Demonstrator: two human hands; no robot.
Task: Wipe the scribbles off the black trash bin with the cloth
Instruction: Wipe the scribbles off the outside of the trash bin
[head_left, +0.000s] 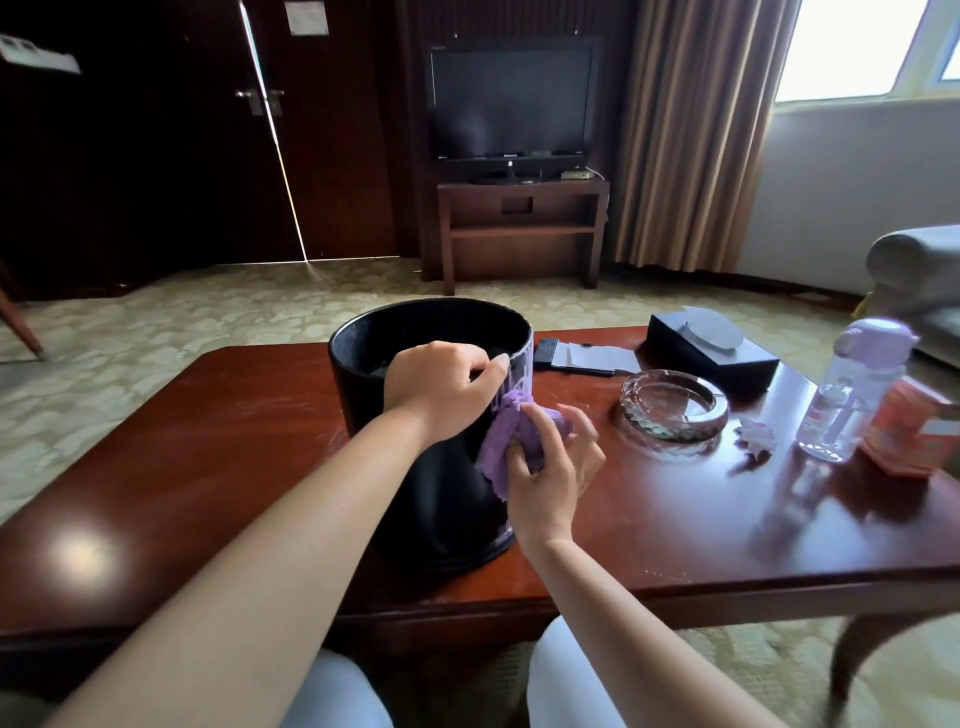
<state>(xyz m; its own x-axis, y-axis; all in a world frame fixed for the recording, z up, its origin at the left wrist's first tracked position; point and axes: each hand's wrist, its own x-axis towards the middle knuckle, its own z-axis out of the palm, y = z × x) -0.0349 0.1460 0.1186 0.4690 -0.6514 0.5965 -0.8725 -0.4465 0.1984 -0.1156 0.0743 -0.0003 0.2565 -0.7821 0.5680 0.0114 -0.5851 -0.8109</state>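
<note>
The right hand (550, 467) has its fingers (519, 457) clamped on the bunched cloth (498, 452), pressed to the bin (436, 499) wall just under the scribbles (519, 374); the left hand (441, 389) is curled over the rim, steadying it on the surface (208, 441). Firm, short strokes upward are called for, the rim kept braced so the bin is not tipped toward the ashtray (675, 405)

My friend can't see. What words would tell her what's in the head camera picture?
A person's right hand presses a crumpled purple cloth against the side of a round black trash bin while the left hand grips its rim. The bin stands on a glossy reddish-brown wooden table, with a clear glass ashtray to its right.
</note>
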